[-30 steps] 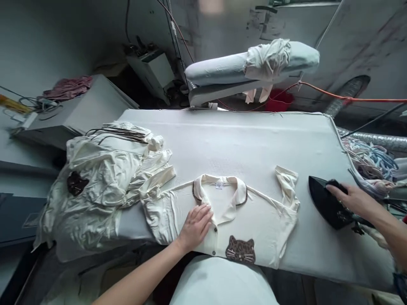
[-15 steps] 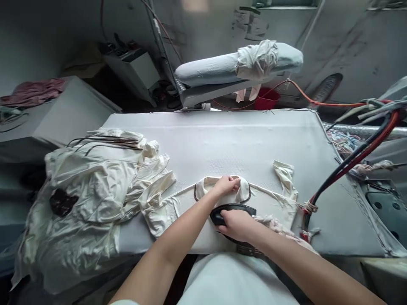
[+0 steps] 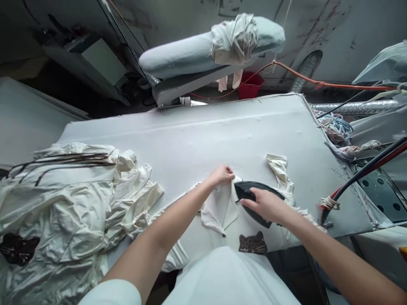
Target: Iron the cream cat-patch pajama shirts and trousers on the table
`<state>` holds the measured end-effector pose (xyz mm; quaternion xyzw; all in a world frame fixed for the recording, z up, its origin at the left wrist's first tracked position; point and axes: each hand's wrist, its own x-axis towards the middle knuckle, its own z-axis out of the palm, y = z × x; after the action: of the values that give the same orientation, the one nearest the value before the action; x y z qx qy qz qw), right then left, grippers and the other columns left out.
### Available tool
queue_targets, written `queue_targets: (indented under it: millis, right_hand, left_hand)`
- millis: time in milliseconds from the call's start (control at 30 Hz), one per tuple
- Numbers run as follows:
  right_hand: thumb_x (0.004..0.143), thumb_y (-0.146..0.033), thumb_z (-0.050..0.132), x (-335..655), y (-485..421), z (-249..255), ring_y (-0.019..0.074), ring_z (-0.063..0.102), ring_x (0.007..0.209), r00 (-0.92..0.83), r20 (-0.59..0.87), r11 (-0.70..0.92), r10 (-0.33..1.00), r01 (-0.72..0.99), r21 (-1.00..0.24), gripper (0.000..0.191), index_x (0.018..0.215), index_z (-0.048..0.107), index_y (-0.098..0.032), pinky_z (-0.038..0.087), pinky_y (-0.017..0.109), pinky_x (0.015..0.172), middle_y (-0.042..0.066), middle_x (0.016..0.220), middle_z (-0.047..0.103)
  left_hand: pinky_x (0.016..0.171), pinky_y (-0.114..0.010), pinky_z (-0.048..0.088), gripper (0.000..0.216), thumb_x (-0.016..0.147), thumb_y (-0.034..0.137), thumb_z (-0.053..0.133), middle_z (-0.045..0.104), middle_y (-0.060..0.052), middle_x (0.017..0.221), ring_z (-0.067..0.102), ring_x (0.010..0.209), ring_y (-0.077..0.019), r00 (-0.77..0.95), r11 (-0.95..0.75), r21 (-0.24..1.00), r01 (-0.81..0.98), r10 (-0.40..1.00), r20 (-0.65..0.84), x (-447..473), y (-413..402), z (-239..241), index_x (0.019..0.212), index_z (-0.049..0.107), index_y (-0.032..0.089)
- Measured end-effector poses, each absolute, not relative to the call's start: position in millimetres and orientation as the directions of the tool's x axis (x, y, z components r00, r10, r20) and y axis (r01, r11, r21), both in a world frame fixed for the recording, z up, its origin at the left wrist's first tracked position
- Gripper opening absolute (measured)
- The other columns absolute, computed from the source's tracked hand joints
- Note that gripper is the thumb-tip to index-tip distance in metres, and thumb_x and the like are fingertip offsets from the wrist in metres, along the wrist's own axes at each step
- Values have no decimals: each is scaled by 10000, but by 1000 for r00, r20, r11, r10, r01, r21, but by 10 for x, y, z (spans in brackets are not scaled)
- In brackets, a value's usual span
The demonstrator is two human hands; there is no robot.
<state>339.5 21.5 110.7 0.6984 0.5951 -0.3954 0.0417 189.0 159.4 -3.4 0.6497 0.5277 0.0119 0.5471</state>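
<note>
A cream shirt (image 3: 197, 241) with a dark cat-face patch lies face up along the near side of the padded ironing table (image 3: 190, 140), its collar spread open. My left hand (image 3: 222, 176) pinches the top of the collar between closed fingers. My right hand (image 3: 263, 203) grips a black clothes iron (image 3: 260, 185), whose tip points left and rests against the right side of the collar and shoulder. One sleeve (image 3: 281, 171) extends up and away on the right. The iron's sole is hidden against the cloth.
A heap of cream shirts (image 3: 73, 212) with dark trim strips lies on the left. Behind the table stands a padded sleeve arm (image 3: 181, 53) with cloth wrapped round it. A red bucket (image 3: 249, 86) is beyond. Black and red hoses (image 3: 365, 169) run at the right.
The shirt has been turned so its front, button and cat patch show. The iron has shifted right to the collar's edge, and my view has moved right.
</note>
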Motion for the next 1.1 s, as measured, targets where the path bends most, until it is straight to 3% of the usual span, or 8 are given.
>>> queue_targets:
  millis: [167, 333, 467, 567, 733, 800, 933, 1100]
  right_hand:
    - [947, -577, 510, 2903, 81, 859, 261, 685, 849, -18, -645, -292, 764, 881, -371, 366, 983, 603, -224, 388, 313, 659, 69, 877, 726]
    - [969, -611, 439, 3143, 670, 794, 248, 687, 861, 81, -536, -328, 841, 863, -384, 443, 1005, 615, -206, 433, 313, 694, 94, 938, 735]
    - [875, -572, 607, 2979, 1064, 832, 234, 679, 775, -378, -578, 135, 723, 898, -418, 353, 893, 649, -222, 414, 297, 639, 67, 854, 736]
    - [861, -548, 630, 2552, 1187, 826, 266, 695, 840, -499, -535, 360, 682, 866, -348, 340, 930, 679, -219, 427, 309, 669, 96, 933, 751]
    - [895, -609, 576, 2254, 1092, 917, 295, 698, 857, -337, -614, 181, 714, 936, -303, 432, 965, 676, -194, 423, 320, 661, 116, 914, 737]
    - [884, -660, 565, 2283, 863, 982, 296, 694, 835, -300, -642, 89, 706, 936, -340, 473, 945, 659, -201, 403, 321, 641, 104, 888, 731]
    - [880, -578, 590, 2147, 241, 987, 277, 693, 846, -213, -675, -108, 706, 910, -400, 361, 901, 637, -221, 373, 311, 634, 80, 892, 736]
    - [904, -554, 552, 1843, 35, 826, 221, 652, 764, -97, -634, -287, 767, 833, -473, 329, 859, 594, -230, 378, 300, 630, 36, 804, 698]
  left_hand:
    - [720, -270, 489, 218, 785, 237, 705, 745, -5, 855, 678, 779, -179, 447, 114, 742, 661, 735, -511, 1827, 1557, 64, 1001, 689, 222]
    - [1033, -382, 425, 240, 891, 280, 613, 702, -76, 1186, 598, 1168, -253, 208, -124, 629, 768, 976, -63, 1067, 1195, 237, 1121, 666, 235]
    - [982, -414, 431, 150, 842, 251, 634, 705, -79, 1073, 600, 1111, -276, 92, -9, 380, 925, 976, -199, 604, 1009, 216, 985, 676, 232]
    - [959, -404, 440, 109, 876, 238, 571, 710, -79, 1007, 614, 1078, -266, 106, -4, 341, 940, 954, -282, 549, 1107, 183, 891, 678, 226]
    - [1157, -395, 341, 323, 808, 141, 566, 561, -81, 1466, 463, 1388, -246, 475, -320, 513, 796, 857, -202, 410, 1465, 251, 1084, 701, 241]
    - [1235, -394, 224, 302, 724, 119, 634, 432, -13, 1600, 317, 1507, -249, 728, -508, 596, 622, 656, -200, 322, 1642, 278, 971, 734, 261]
    - [1268, -418, 92, 119, 611, 118, 735, 518, -4, 1542, 290, 1522, -305, 897, -617, 665, 420, 393, -202, 321, 1962, 230, 622, 678, 222]
    - [1220, -340, 223, 94, 826, 209, 625, 578, -63, 1472, 398, 1447, -250, 808, -610, 611, 504, 582, -86, 275, 1707, 85, 798, 713, 224]
